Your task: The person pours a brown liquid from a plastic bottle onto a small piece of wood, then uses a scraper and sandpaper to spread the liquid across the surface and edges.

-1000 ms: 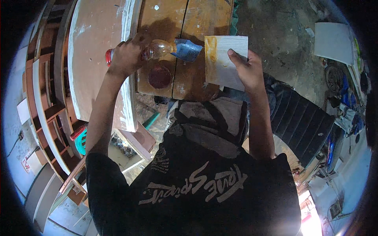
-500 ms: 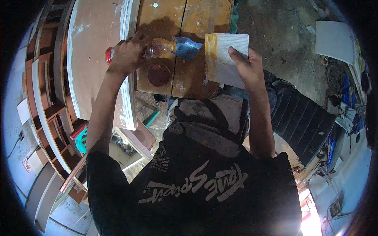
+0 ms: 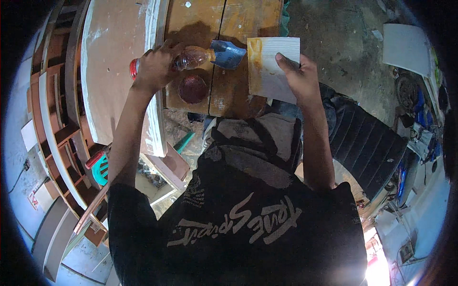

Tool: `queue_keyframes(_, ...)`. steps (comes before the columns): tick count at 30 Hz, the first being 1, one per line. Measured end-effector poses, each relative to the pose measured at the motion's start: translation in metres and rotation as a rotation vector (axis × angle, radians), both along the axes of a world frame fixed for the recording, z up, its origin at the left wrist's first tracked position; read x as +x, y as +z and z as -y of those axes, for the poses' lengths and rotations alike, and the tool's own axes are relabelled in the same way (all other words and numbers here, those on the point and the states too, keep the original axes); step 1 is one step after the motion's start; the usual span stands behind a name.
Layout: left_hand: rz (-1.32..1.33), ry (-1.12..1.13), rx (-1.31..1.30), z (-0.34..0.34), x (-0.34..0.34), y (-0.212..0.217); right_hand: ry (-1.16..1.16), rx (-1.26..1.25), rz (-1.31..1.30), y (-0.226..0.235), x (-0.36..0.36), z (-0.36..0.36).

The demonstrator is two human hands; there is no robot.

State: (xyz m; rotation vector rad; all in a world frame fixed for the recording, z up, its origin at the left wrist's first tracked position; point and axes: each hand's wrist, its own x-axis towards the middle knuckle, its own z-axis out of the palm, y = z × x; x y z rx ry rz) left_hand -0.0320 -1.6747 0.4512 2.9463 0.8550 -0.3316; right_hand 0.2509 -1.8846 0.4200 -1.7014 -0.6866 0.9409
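My left hand (image 3: pixel 160 67) is wrapped round a clear plastic bottle (image 3: pixel 193 57), held on its side above the wooden table. Past the hand, a red end (image 3: pixel 134 69) sticks out to the left. The bottle's yellowish narrow end points right, up against a curved blue-grey piece (image 3: pixel 228 54); whether they are joined I cannot tell. My right hand (image 3: pixel 305 78) grips a flat pale panel (image 3: pixel 274 66) by its right side, thumb on top. A yellow-brown stain runs down the panel's left side. Below the bottle sits a dark red round thing (image 3: pixel 192 89).
The brown wooden tabletop (image 3: pixel 234 100) has a dark seam. Along its left lies a large brown panel with white edges (image 3: pixel 114 66). Wooden frames (image 3: pixel 52 124) stand further left. A black ribbed seat (image 3: pixel 367 143) is at the right, with clutter beyond.
The pale panel has moved slightly up and left with my right hand. My left hand and the bottle have shifted a little to the right. Both grips stay the same.
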Motion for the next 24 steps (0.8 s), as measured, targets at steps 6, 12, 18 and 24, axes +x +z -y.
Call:
queue_keyframes(6,-0.033,0.015,0.009,-0.001,-0.002,-0.006,0.024,-0.026,-0.020,0.009,-0.003,-0.005)
queue_keyframes(12,0.016,0.023,0.023,0.000,-0.004,-0.013,0.023,-0.033,-0.005,-0.002,-0.003,-0.007)
queue_keyframes(18,-0.008,0.037,-0.004,-0.002,-0.004,-0.014,0.017,-0.036,-0.025,-0.004,-0.005,-0.012)
queue_keyframes(24,0.016,0.033,-0.045,-0.002,-0.005,-0.010,0.022,-0.028,-0.027,0.000,-0.008,-0.016)
